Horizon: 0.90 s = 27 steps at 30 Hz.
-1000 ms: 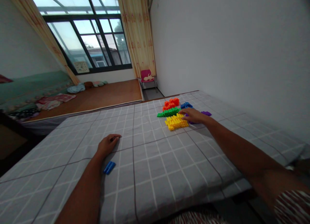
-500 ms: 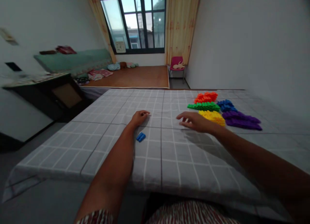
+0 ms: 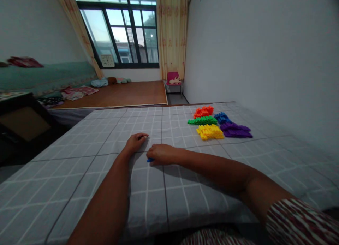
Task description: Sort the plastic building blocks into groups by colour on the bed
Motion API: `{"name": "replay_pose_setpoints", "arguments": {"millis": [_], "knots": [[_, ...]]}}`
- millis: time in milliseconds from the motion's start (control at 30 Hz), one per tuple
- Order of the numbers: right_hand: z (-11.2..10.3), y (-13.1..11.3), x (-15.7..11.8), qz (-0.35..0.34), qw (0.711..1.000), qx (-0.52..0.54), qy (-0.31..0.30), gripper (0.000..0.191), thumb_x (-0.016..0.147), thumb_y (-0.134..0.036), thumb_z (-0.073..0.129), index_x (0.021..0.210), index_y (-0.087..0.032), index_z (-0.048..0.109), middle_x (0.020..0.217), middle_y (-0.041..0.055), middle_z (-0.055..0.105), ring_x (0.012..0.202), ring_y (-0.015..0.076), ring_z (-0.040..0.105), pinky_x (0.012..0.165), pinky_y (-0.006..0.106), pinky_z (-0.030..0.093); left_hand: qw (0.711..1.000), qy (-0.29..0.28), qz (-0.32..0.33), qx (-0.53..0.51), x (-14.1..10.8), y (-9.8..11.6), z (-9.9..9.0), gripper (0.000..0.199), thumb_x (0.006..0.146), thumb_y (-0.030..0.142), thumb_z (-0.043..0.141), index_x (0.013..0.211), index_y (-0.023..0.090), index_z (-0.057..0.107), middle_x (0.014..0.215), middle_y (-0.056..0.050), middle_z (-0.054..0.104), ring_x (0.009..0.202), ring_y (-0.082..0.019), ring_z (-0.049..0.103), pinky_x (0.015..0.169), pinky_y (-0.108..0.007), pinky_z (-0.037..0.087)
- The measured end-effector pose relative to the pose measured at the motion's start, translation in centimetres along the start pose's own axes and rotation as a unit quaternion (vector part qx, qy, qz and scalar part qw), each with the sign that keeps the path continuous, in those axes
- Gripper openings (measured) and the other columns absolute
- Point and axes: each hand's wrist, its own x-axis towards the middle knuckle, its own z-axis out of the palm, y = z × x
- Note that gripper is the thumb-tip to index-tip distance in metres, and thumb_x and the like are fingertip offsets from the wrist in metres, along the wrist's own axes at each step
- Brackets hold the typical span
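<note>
My right hand (image 3: 162, 154) is closed over a small blue toy block (image 3: 150, 160), low at the tablecloth. Only one end of the block shows past the fingers. Just beyond it to the left, my left hand (image 3: 135, 143) rests on the cloth with its fingers curled and thumb and forefinger close together. Whether anything is pinched there is too small to make out. The two hands are near each other but apart. A grey checked tablecloth (image 3: 111, 181) lies under both.
Toward the table's far right lie stacks of toy blocks: orange (image 3: 203, 112), green (image 3: 202, 120), yellow (image 3: 210, 132), blue (image 3: 222, 118) and purple (image 3: 235, 130). A white wall (image 3: 251, 54) runs along the right. Behind the table is a low bed (image 3: 127, 93); a dark cabinet (image 3: 23, 125) stands left.
My right hand has moved left from beside the yellow stack and closed on the blue block that lay loose near my left forearm. The view has turned rightward.
</note>
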Motion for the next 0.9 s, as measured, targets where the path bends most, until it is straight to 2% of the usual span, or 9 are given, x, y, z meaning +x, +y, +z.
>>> {"name": "replay_pose_setpoints", "arguments": {"millis": [67, 167, 267, 333, 433, 567, 667, 800, 900], "knots": [[-0.6, 1.3, -2.6, 0.069, 0.997, 0.019, 0.000, 0.021, 0.085, -0.030, 0.066, 0.096, -0.013, 0.067, 0.094, 0.0114, 0.069, 0.087, 0.0221, 0.062, 0.074, 0.031, 0.045, 1.000, -0.002, -0.007, 0.015, 0.0, 0.0, 0.0, 0.047, 0.075, 0.053, 0.053, 0.098, 0.018, 0.074, 0.098, -0.007, 0.076, 0.093, -0.025, 0.066, 0.084, -0.034, 0.050], [-1.2, 3.2, -6.6, 0.145, 0.984, 0.107, 0.002, 0.033, 0.086, -0.036, 0.066, 0.113, -0.017, 0.064, 0.097, 0.0082, 0.071, 0.086, 0.0200, 0.064, 0.072, 0.028, 0.044, 0.999, -0.002, -0.016, 0.033, 0.0, -0.1, -0.1, 0.048, 0.075, 0.055, 0.053, 0.100, 0.019, 0.074, 0.098, -0.006, 0.076, 0.093, -0.026, 0.066, 0.084, -0.035, 0.050], [-1.4, 4.5, -9.9, 0.181, 0.974, 0.137, 0.009, 0.031, 0.086, -0.034, 0.065, 0.112, -0.017, 0.065, 0.101, 0.0082, 0.071, 0.092, 0.0209, 0.064, 0.078, 0.029, 0.045, 0.999, -0.006, -0.018, 0.048, 0.0, -0.1, -0.1, 0.049, 0.075, 0.055, 0.052, 0.100, 0.019, 0.074, 0.097, -0.006, 0.076, 0.090, -0.026, 0.067, 0.081, -0.035, 0.050], [-1.4, 5.2, -11.3, 0.185, 0.974, 0.126, 0.036, 0.031, 0.086, -0.033, 0.064, 0.111, -0.015, 0.066, 0.109, 0.0117, 0.068, 0.100, 0.0229, 0.062, 0.084, 0.032, 0.045, 0.998, -0.002, -0.015, 0.056, -0.1, 0.0, -0.1, 0.049, 0.075, 0.055, 0.052, 0.099, 0.019, 0.075, 0.098, -0.007, 0.075, 0.092, -0.026, 0.067, 0.083, -0.035, 0.050], [-1.4, 5.9, -12.2, 0.155, 0.976, 0.139, 0.064, 0.045, 0.083, -0.034, 0.068, 0.123, -0.014, 0.061, 0.122, 0.0144, 0.063, 0.106, 0.0234, 0.059, 0.090, 0.034, 0.044, 0.998, 0.005, -0.020, 0.062, -0.2, 0.3, -0.2, 0.049, 0.075, 0.054, 0.051, 0.099, 0.018, 0.075, 0.100, -0.007, 0.075, 0.096, -0.026, 0.067, 0.085, -0.035, 0.050], [-1.6, 5.9, -12.3, 0.077, 0.989, 0.124, 0.000, 0.042, 0.074, -0.024, 0.076, 0.115, -0.017, 0.065, 0.116, 0.0102, 0.067, 0.107, 0.0241, 0.058, 0.095, 0.036, 0.041, 0.997, 0.009, -0.038, 0.062, -0.4, 0.5, -0.3, 0.053, 0.074, 0.057, 0.051, 0.101, 0.017, 0.074, 0.099, -0.008, 0.075, 0.094, -0.026, 0.067, 0.082, -0.034, 0.051], [-2.2, 5.5, -13.0, 0.103, 0.987, 0.121, -0.025, 0.030, 0.078, -0.025, 0.072, 0.107, -0.018, 0.068, 0.105, 0.0081, 0.070, 0.098, 0.0231, 0.061, 0.087, 0.034, 0.044, 0.997, 0.014, -0.044, 0.059, -0.5, 0.6, -0.4, 0.054, 0.074, 0.059, 0.052, 0.101, 0.018, 0.074, 0.100, -0.008, 0.075, 0.095, -0.027, 0.067, 0.083, -0.035, 0.051], [-4.5, 7.3, -16.4, 0.183, 0.968, 0.164, 0.058, 0.037, 0.079, -0.031, 0.071, 0.113, -0.019, 0.064, 0.107, 0.0076, 0.069, 0.092, 0.0190, 0.064, 0.077, 0.027, 0.047, 0.998, 0.010, -0.042, 0.051, -0.4, 0.6, -0.6, 0.053, 0.073, 0.060, 0.053, 0.098, 0.019, 0.074, 0.102, -0.008, 0.075, 0.098, -0.028, 0.067, 0.085, -0.036, 0.052], [-7.3, 11.7, -21.4, 0.277, 0.939, 0.143, 0.147, 0.040, 0.073, -0.032, 0.076, 0.109, -0.020, 0.066, 0.105, 0.0053, 0.069, 0.090, 0.0186, 0.065, 0.077, 0.027, 0.049, 0.997, 0.008, -0.050, 0.062, -0.3, 0.6, -0.7, 0.052, 0.072, 0.060, 0.052, 0.097, 0.020, 0.074, 0.102, -0.008, 0.075, 0.098, -0.028, 0.067, 0.086, -0.037, 0.052]]}}
